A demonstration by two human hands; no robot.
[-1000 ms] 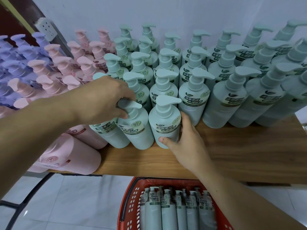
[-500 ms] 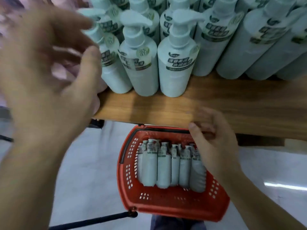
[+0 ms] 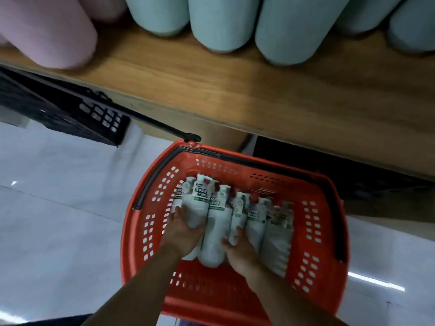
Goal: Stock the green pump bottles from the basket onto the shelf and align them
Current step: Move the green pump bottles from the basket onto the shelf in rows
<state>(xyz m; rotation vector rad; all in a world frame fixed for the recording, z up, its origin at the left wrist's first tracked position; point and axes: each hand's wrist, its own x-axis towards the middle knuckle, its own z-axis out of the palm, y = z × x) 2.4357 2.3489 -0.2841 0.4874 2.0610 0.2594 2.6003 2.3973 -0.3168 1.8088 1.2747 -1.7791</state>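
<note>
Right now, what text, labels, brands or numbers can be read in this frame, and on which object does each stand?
"清香柔润 水润丝滑" on the label of the bottle that the left hand grips in the red basket.
A small dark logo above that text: too small to read.
Labels on the other basket bottles, one gripped by the right hand: blurred, unreadable.
Green bottles on the shelf: no label in view.

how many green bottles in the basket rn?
6, side by side in the red basket: leftmost bottle, second bottle in the left hand grip, third bottle, fourth bottle in the right hand, fifth bottle, sixth bottle. Others may hide underneath.
</note>
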